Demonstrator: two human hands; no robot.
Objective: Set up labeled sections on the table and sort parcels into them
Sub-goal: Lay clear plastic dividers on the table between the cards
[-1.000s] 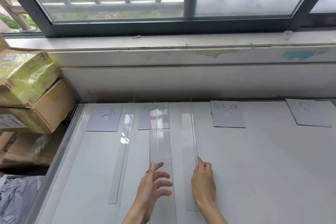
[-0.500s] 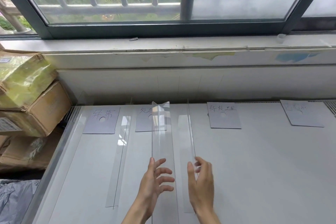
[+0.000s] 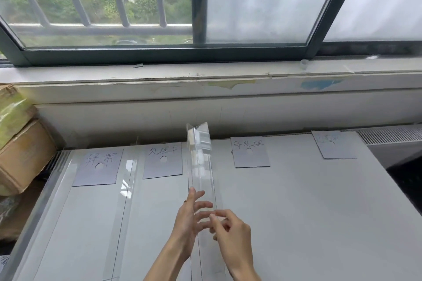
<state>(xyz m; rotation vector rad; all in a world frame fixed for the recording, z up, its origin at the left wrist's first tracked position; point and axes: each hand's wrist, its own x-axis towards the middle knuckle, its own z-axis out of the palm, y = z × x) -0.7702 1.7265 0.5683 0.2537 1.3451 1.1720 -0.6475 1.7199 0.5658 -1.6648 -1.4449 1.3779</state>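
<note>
A long clear plastic divider strip [image 3: 199,159] stands tilted up off the white table [image 3: 296,212], its far end raised near the wall. My left hand [image 3: 190,219] lies against its left side with straight fingers. My right hand [image 3: 230,230] pinches its right edge with curled fingers. Four grey label cards with handwriting lie along the table's far edge: the far-left card [image 3: 97,167], the second card [image 3: 162,160], the third card [image 3: 250,152] and the far-right card [image 3: 334,145]. Another clear divider strip [image 3: 122,212] lies between the first two cards.
Cardboard parcels [image 3: 20,143] are stacked beyond the table's left edge. A window sill and wall run behind the table. A vent grille [image 3: 392,134] sits at the back right, with a dark gap beside the table's right edge.
The clear strip has been lifted and shifted right, off the second card. My right hand left the other strip and now pinches this one; my left hand stayed alongside.
</note>
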